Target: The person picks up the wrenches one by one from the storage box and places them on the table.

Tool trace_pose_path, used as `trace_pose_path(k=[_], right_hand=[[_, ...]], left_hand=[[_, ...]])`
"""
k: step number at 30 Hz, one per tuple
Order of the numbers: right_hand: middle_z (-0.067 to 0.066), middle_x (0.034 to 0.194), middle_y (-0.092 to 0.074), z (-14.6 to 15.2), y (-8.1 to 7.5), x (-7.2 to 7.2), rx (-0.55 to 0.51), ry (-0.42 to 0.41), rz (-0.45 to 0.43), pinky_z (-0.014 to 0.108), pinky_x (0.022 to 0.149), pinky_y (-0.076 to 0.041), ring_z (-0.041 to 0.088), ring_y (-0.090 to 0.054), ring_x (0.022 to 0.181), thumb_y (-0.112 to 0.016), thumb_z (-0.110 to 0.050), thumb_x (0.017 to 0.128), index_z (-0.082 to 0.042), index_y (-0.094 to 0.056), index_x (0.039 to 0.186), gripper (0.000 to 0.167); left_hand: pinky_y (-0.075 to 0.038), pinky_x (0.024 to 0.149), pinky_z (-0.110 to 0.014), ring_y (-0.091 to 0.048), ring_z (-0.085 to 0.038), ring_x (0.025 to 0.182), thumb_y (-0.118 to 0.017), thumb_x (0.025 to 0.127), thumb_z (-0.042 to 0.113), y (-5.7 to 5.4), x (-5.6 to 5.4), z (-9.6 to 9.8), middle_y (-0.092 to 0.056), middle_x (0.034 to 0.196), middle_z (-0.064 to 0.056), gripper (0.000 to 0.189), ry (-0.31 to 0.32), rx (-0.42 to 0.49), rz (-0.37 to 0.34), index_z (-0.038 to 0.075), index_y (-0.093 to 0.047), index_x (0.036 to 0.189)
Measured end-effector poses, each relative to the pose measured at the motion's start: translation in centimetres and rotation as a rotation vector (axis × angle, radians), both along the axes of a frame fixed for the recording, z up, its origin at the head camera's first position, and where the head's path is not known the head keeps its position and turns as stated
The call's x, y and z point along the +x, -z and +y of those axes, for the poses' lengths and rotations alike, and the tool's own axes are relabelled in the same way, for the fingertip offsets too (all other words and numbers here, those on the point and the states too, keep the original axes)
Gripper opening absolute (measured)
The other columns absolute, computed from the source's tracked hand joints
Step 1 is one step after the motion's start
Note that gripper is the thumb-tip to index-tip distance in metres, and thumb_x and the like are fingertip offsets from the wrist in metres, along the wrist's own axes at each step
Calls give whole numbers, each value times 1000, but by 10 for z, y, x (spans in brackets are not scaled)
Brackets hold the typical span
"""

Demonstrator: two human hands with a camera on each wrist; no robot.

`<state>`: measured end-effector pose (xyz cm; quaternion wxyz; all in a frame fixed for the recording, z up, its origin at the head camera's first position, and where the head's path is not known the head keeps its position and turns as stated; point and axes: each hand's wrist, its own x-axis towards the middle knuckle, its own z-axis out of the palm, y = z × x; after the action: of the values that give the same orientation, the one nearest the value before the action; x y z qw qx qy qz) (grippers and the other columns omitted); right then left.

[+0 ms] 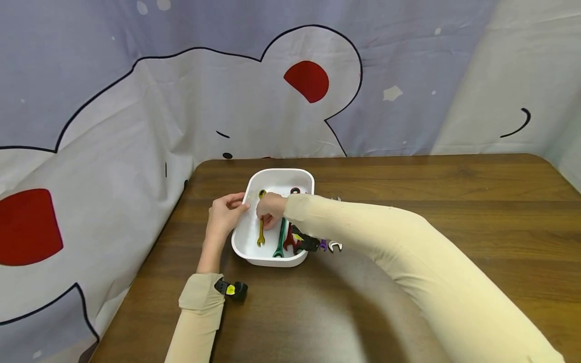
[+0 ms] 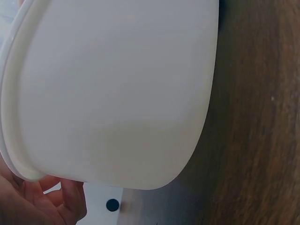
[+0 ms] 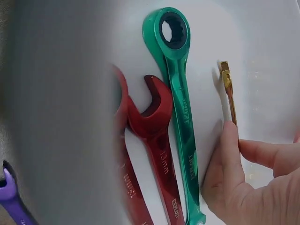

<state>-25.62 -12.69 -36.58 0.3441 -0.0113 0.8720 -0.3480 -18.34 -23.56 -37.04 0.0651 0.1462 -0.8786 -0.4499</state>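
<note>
Right sleeve (image 1: 436,267), nearest. Your right hand (image 1: 272,204) pinched gold wrench (image 1: 261,234); left hand (image 1: 224,214) gripped white tray (image 1: 272,262) at nine o'clock. You risked slippage through so narrow a pinch.

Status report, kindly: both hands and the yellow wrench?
Right hand pinching yellow wrench. Left hand holding white tray at rim. Green wrench nearby; nothing visibly blocking.

Brown wooden table (image 1: 490,222) — behind it, a pale cartoon cloth (image 1: 390,121).
</note>
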Motion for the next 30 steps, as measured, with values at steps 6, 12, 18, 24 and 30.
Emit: trace_pose_path(k=[6,12,18,24,30], right_hand=[[16,69,-66,-6,21,-17,-95,163,-80,30,56,-57,23,-67,59,-61,5,85,4,-60,78,7],[18,75,-66,-38,129,-100,-152,194,-205,37,56,-57,28,-67,63,-65,7,81,5,-64,85,4],[19,78,-67,-40,120,-93,-145,233,-224,37,61,-58,29,-68,67,-68,5,82,5,-66,85,4],[19,75,-68,-47,131,-100,-157,221,-301,36,57,-58,28,-69,63,-65,4,83,6,-66,83,3],[19,77,-67,-53,131,-98,-164,262,-294,35,58,-58,28,-68,65,-64,2,86,5,-65,86,4]], left_hand=[[-50,92,-41,-64,-28,108,-67,90,16,0,0,-1,-69,112,-19,36,-7,-9,-5,5,-64,124],[-51,91,-41,-64,-28,108,-67,90,16,-1,0,-2,-69,112,-19,37,-11,-13,-3,5,-64,124],[-51,91,-40,-64,-28,107,-67,89,16,-1,1,-3,-69,112,-19,36,-10,-13,0,5,-64,124],[-52,88,-38,-64,-28,108,-67,89,16,0,0,-3,-69,112,-18,36,-10,-13,-7,6,-64,124],[-51,89,-39,-64,-28,108,-67,90,17,1,-1,-4,-69,113,-18,36,-12,-9,-15,7,-64,124]])
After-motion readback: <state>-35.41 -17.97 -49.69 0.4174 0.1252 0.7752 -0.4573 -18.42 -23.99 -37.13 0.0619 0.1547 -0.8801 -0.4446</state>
